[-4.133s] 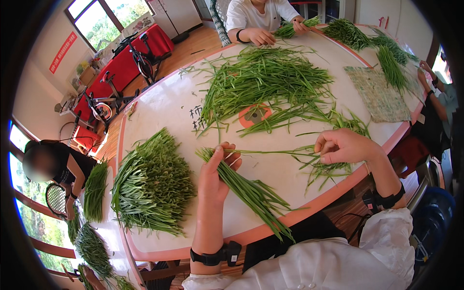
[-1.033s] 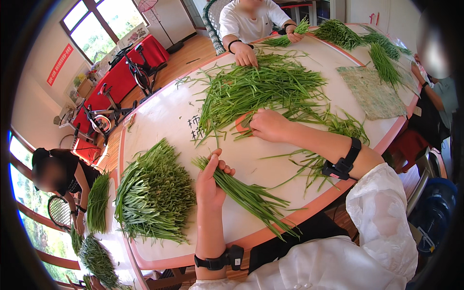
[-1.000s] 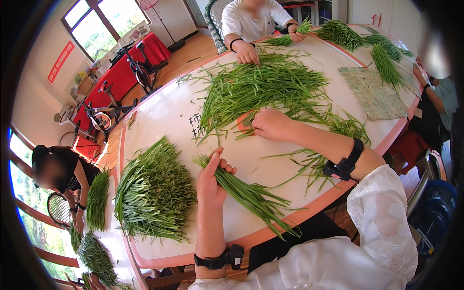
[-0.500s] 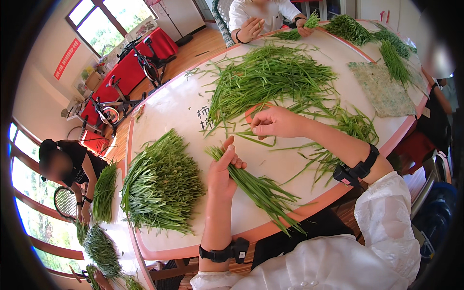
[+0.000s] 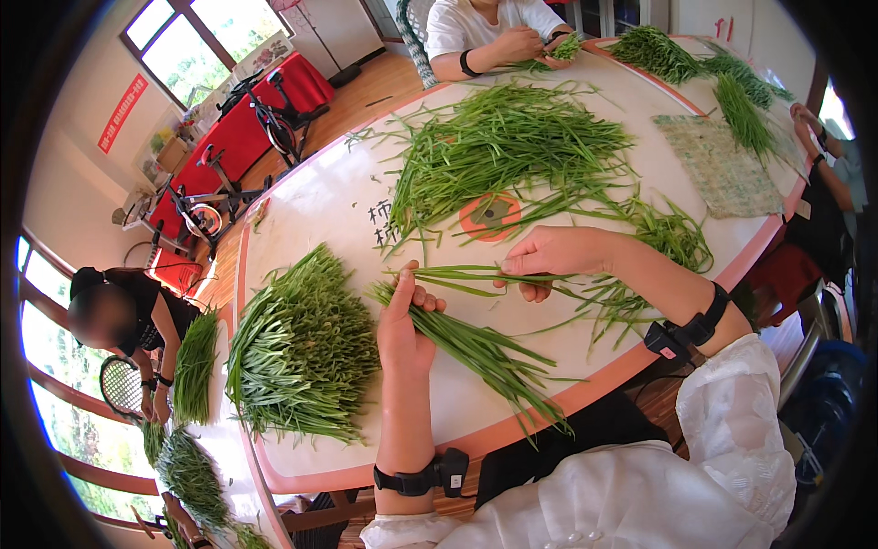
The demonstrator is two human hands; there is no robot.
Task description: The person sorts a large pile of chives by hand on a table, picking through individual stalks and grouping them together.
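My left hand (image 5: 405,325) is closed round a bundle of long green chives (image 5: 489,352), whose leaf ends fan out toward the table's near edge. A few loose chives (image 5: 462,276) lie pinched in my right hand (image 5: 553,261), just right of the left. Their tips reach the left thumb and fingertips; the other ends trail out to the right. Beyond both hands spreads a large loose heap of chives (image 5: 512,151). To the left of my left hand stands a thick, neatly stacked pile of chives (image 5: 302,352).
The white table (image 5: 315,215) has a pink border. A scattered strip of chives (image 5: 672,238) lies at right, near a greenish woven mat (image 5: 718,165). Across the table a person (image 5: 498,41) handles a bunch; another person (image 5: 151,316) works at left beside more bundles (image 5: 197,366).
My right hand has shifted right and nearer, drawing a few chives across to my left hand. An orange disc on the table shows more fully. The person opposite has brought both hands together.
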